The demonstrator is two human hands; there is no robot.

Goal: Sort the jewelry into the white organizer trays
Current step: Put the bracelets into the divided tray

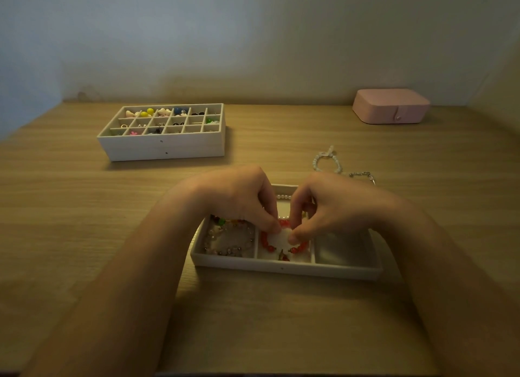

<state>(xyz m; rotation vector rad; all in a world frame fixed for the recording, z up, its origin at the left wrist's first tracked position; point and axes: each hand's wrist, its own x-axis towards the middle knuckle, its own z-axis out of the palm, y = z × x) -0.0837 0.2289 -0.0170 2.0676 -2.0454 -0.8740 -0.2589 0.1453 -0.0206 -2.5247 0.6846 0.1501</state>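
My left hand (242, 205) and right hand (332, 207) meet over the near white tray (281, 269). Both pinch a small white piece (278, 236) on the red bead bracelet (264, 241), right under them in the tray's middle box. A pearl bracelet (326, 162) lies behind the tray, nearer my right hand.

Light wood-grain desk (84, 207) against plain pale wall (253, 38); dim warm light, left side possibly bluish
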